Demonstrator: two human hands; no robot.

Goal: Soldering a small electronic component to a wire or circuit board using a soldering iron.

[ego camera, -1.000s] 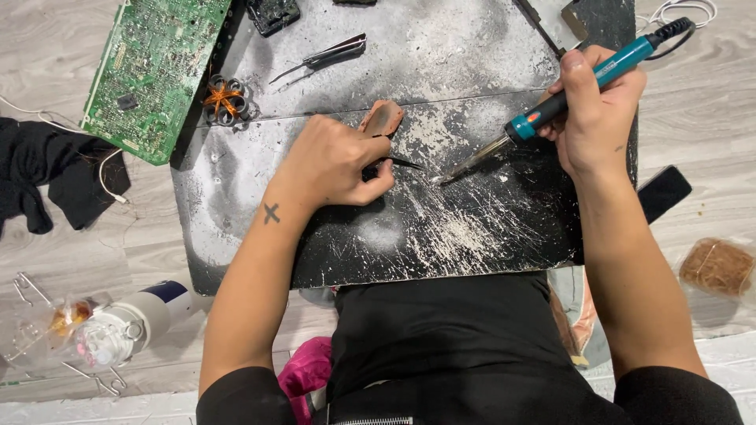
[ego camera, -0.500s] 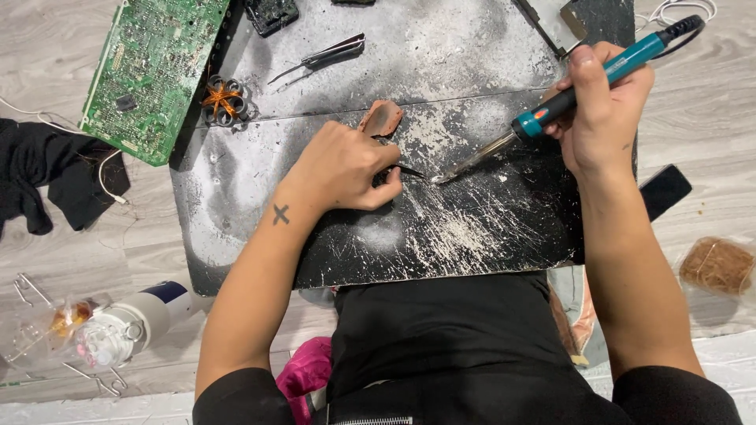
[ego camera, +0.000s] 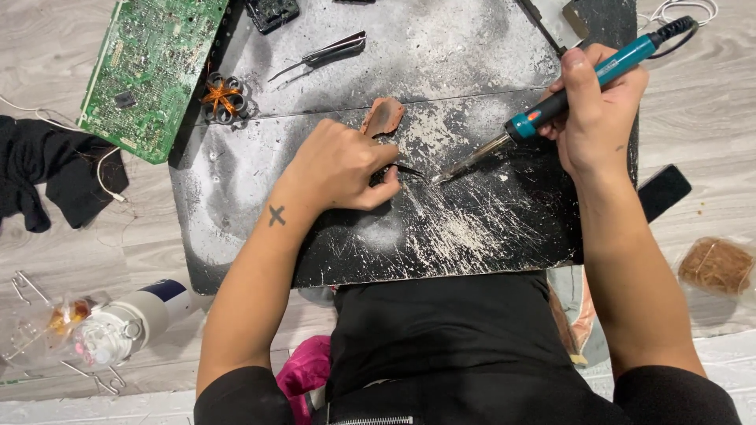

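The step in hand looked like soldering: the right hand [ego camera: 598, 118] was closed around a teal-handled soldering iron [ego camera: 583, 86], its tip angled down toward 8 o'clock and stopping just short of a thin dark piece [ego camera: 405, 170], too small to identify, pinched under the fingers of the left hand [ego camera: 339, 165]. That hand was curled shut on the piece, pressing it flat near the middle of the scorched black work board [ego camera: 236, 205].

By my judgement, the next move called for a steady hand: the tip had to meet the free end of the piece without grazing the fingertips right beside it.

Room was fair. Bare board lay open at 6 o'clock from the tip, toward the near edge. At 12 o'clock a small reddish-brown chip [ego camera: 383, 116] sat just beside the left knuckles, with tweezers [ego camera: 323, 55] farther up. At 10 o'clock an orange-wound coil [ego camera: 222, 97] lay on the board's left part, beside a green circuit board [ego camera: 150, 71] overhanging the edge. The iron's cord [ego camera: 685, 16] ran off at 1 o'clock.
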